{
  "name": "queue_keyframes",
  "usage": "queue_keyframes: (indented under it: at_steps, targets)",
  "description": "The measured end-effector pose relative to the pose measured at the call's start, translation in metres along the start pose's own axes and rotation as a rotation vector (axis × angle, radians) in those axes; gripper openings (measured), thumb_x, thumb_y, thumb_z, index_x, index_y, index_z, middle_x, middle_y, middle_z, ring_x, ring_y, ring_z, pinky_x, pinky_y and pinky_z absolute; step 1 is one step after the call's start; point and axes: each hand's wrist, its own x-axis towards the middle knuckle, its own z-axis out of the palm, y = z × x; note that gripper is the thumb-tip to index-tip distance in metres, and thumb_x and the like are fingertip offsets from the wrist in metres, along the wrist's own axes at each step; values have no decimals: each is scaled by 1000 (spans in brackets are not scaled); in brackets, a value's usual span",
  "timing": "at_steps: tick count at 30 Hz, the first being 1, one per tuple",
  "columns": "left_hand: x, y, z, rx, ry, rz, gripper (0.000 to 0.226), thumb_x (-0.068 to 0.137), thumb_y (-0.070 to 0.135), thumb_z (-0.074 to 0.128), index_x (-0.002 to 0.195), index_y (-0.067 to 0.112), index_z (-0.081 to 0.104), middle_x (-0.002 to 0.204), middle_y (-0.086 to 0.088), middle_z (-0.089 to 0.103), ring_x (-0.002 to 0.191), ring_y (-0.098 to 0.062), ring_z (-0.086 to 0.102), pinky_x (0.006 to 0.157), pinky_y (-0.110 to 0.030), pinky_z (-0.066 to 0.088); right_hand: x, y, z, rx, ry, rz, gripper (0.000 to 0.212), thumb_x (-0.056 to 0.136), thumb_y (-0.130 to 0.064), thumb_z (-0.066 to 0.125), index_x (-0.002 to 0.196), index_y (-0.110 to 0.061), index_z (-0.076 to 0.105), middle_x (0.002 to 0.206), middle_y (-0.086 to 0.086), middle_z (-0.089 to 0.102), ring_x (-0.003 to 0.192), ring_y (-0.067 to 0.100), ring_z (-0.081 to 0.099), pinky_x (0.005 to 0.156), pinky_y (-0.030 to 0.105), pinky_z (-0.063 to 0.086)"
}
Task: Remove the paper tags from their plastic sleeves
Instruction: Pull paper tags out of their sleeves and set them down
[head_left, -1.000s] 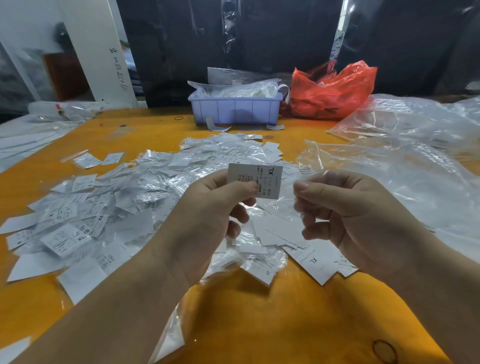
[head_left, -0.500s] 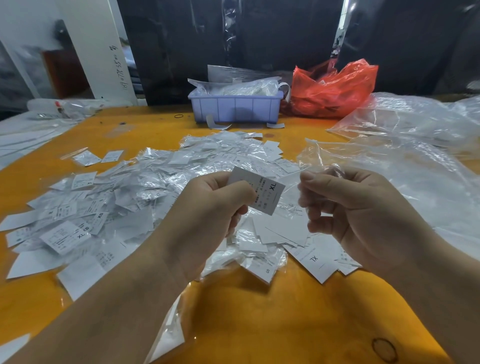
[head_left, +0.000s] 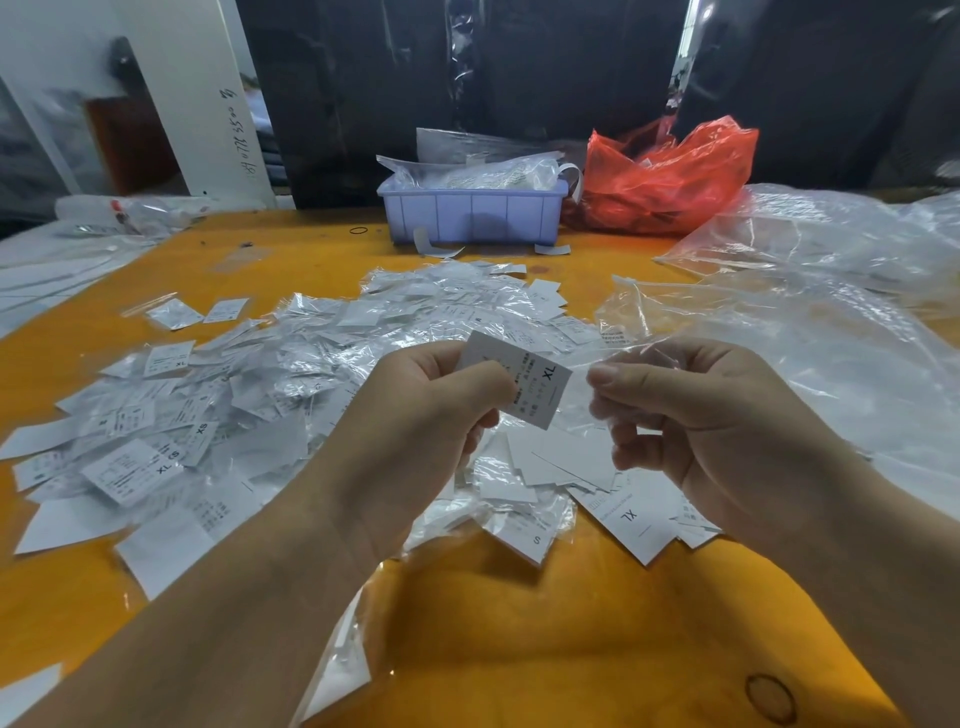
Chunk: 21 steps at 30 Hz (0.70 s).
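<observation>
My left hand (head_left: 415, 441) pinches a white paper tag (head_left: 524, 387) between thumb and curled fingers, holding it up tilted, its printed "XL" toward the right edge. My right hand (head_left: 727, 447) is just beside it, thumb pressed against forefinger on a clear plastic sleeve (head_left: 639, 358), thin and crumpled, which shows above and around my fingertips; the other fingers curl loosely beneath. The tag and the sleeve look apart, though the film is so clear I cannot tell whether an edge still touches the paper. Under both hands the orange counter (head_left: 545, 649) carries a broad heap of sleeved tags (head_left: 291, 384) spreading to the left, and a small stack of bare tags (head_left: 628, 514) lies below my right hand, one showing "XL" upside down. Large sheets of clear plastic (head_left: 810, 332) cover the counter's right side. At the far edge stands a pale blue bin (head_left: 470, 215) filled with clear bags, and just beside it, to the right, sits a red plastic bag (head_left: 670, 176).
</observation>
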Motion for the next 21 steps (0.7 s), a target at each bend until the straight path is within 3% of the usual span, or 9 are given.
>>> queue_keyframes:
  at_steps: [6,21]
  targets:
    - [0,0,0,-20,6,-6,20,71,22,59,80,18,77,52,8,53,47,-1,43,44,-13,37,0,2,1,-9,-11,9,14,56,-26,76,65,-16,76,66,8,67,54,14,60,49,23,49]
    - [0,0,-1,-14,9,-4,21,71,22,59,81,21,77,53,6,50,46,-4,41,43,-16,36,2,2,-5,-61,72,12,21,63,-32,75,59,-12,71,59,8,62,50,15,54,45,23,46]
